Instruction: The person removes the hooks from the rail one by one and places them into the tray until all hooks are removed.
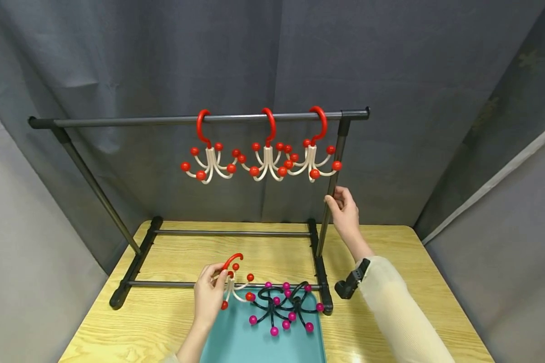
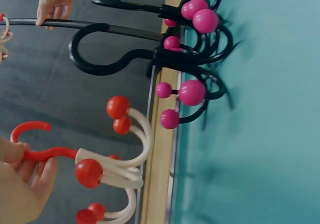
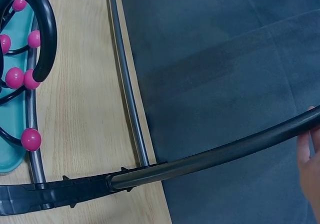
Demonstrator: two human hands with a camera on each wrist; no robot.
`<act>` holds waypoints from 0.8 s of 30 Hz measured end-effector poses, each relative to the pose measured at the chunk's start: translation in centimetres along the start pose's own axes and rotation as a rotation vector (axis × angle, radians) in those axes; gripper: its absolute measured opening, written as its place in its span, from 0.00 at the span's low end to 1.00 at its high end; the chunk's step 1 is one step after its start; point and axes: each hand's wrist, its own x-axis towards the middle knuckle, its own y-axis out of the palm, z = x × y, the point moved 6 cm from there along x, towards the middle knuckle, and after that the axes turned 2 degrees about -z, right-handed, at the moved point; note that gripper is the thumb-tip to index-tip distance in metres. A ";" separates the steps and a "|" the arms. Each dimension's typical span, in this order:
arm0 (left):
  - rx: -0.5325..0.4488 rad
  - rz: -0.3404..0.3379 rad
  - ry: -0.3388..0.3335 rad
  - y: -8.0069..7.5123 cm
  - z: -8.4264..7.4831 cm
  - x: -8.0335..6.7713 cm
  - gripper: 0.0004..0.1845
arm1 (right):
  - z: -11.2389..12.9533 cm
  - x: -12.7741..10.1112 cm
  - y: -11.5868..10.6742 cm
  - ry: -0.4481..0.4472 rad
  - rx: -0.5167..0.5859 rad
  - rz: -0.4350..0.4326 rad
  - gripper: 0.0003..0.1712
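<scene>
Three red-and-white hangers (image 1: 268,156) hung on right half of top bar (image 1: 145,121). Fourth hanger (image 2: 122,176) off the bar, above tray (image 1: 259,348) near its far-left corner; left grip (image 1: 209,295) pinching its red hook. Right grip (image 1: 346,216) curled round right upright (image 1: 324,232). Judged left: this one, perhaps two black hangers (image 1: 271,305) at the tray. Those overlap, could tangle. Front rail (image 1: 163,284) passes behind the held hanger, head view

a cream sleeve (image 1: 399,307) ends beside a black wrist camera (image 1: 346,288).
</scene>
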 end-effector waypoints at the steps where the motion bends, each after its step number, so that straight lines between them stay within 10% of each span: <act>1: 0.007 0.014 -0.018 0.2 0.3 -0.1 0.08 | 0.0 0.0 0.0 -0.001 0.000 0.001 0.17; 24: 0.009 0.155 -0.154 1.5 3.3 -3.1 0.07 | -3.4 1.3 0.4 -0.035 0.024 0.001 0.19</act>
